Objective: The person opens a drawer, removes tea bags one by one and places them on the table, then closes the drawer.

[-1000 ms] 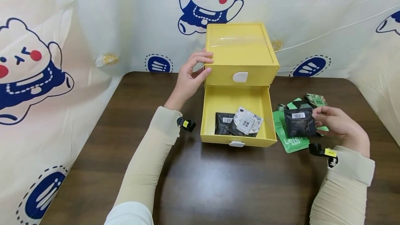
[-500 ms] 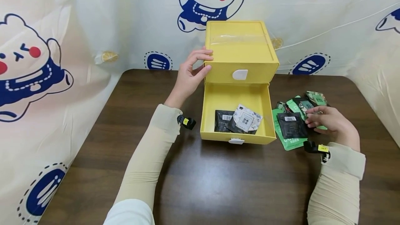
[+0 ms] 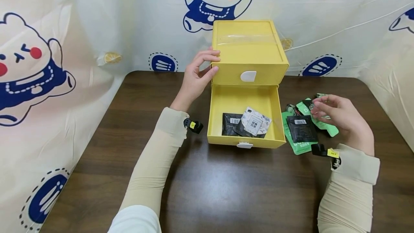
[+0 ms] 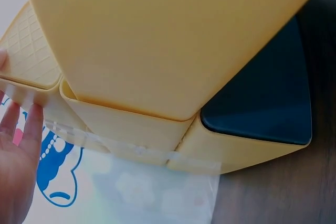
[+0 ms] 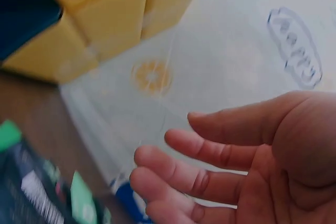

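Observation:
A yellow two-tier drawer box stands at the table's back, its lower drawer pulled out. Inside that drawer lie a black sachet and a white floral-printed sachet, overlapping. My left hand touches the upper tier's left edge, its fingers fairly straight in the left wrist view. To the right, my right hand hovers over a pile of packets, fingers loosely bent; the right wrist view shows nothing in them. A black sachet with a barcode label lies on a green pouch, left of that hand.
Other green and dark packets lie partly hidden under my right hand. A patterned cloth hangs behind the dark wooden table. Clear tape runs across the box top.
My right hand has let go of the black sachet, which now lies on the green pouch. It has since lifted slightly toward the back. My left hand keeps its place.

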A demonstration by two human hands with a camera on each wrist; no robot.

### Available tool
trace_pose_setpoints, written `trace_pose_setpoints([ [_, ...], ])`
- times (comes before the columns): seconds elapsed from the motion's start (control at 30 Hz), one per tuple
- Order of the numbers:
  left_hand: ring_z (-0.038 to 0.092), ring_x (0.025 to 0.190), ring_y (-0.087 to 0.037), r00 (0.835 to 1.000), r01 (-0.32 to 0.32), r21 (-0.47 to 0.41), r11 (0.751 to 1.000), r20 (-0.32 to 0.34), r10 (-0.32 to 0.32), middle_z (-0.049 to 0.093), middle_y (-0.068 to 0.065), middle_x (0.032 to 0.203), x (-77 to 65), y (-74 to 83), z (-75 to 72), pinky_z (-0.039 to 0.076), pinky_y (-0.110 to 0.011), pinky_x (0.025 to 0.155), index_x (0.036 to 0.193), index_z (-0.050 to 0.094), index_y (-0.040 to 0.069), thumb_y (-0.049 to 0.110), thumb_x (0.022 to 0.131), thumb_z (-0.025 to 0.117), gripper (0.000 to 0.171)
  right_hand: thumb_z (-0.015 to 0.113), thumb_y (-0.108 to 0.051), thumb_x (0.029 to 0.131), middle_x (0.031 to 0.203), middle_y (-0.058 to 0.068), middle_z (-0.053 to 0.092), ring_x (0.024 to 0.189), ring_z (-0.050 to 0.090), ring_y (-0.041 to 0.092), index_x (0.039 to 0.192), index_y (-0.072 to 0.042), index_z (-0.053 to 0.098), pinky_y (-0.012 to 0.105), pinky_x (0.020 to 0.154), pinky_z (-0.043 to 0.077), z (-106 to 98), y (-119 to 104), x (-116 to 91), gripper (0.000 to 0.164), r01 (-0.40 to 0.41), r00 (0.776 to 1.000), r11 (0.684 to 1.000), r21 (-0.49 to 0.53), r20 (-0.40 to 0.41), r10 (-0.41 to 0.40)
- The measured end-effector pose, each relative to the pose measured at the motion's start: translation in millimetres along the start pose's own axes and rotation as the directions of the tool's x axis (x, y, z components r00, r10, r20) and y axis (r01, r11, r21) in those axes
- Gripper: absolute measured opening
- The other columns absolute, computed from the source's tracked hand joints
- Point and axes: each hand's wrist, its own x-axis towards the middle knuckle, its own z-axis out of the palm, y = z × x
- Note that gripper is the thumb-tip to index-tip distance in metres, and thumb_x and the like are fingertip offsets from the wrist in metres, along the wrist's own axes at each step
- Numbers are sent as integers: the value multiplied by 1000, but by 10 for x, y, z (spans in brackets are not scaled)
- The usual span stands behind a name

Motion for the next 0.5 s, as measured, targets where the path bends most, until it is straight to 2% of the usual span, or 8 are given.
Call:
trace_pose_setpoints([
  [0.13, 32, 128, -21, 1000, -4, -3, 1000, 7, 4, 49, -26, 120, 8, 6, 5, 45, -41, 93, 102, 57, -11, -8, 85, 56, 17, 51, -31, 94, 85, -8, 66, 83, 62, 14, 114, -5, 48, 19, 67, 53, 110, -227, -27, 33, 105, 994, 994, -33, -17, -106],
  [0.27, 32, 128, -19, 1000, 4, 0, 1000, 9, -4, 49, -25, 120, 4, 9, 5, 45, -40, 93, 102, 57, -10, -8, 85, 56, 17, 52, -31, 94, 88, -2, 66, 85, 61, 16, 114, -3, 53, 17, 68, 52, 232, -536, -27, 34, 214, 977, 969, -120, 22, -213],
  [0.4, 31, 128, -19, 1000, 11, 7, 1000, 7, -11, 49, -25, 121, -2, 17, -10, 45, -40, 93, 102, 57, -10, -7, 86, 56, 17, 53, -24, 94, 91, 8, 66, 84, 60, 17, 112, -2, 57, 17, 68, 52, 347, -898, 10, 29, 350, 936, 915, -199, 113, -333],
  [0.5, 31, 128, -18, 1000, 18, 8, 1000, 4, -18, 49, -24, 121, -5, 26, -21, 44, -40, 93, 102, 57, -10, -7, 86, 56, 17, 53, -20, 94, 93, 13, 65, 83, 60, 17, 110, -2, 60, 16, 70, 51, 455, -1143, 55, 25, 426, 902, 868, -253, 193, -387],
])
